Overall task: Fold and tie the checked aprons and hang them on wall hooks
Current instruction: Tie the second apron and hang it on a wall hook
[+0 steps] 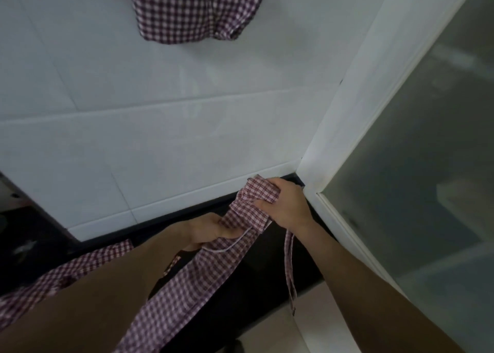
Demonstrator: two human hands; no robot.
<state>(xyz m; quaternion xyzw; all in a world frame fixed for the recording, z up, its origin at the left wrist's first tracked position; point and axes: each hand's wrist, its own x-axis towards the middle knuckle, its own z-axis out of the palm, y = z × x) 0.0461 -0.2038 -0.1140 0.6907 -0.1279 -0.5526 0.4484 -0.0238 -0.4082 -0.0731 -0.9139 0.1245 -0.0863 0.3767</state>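
Right hand (284, 205) grasping bunched apron (187, 272) top; left hand (211, 228) pinching fold below. Strap (290, 267) dangling right. Second apron (197, 7) hanging on far wall (133, 98).

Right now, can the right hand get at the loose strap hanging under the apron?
Probably yes, but not freely: the right hand grips the bunched top of the apron, and the strap hangs just below its wrist with nothing between. It would likely have to let go first, leaving the left hand holding.

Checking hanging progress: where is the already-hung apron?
In the head view, the hung apron is top centre on the white tiled wall, above both hands.
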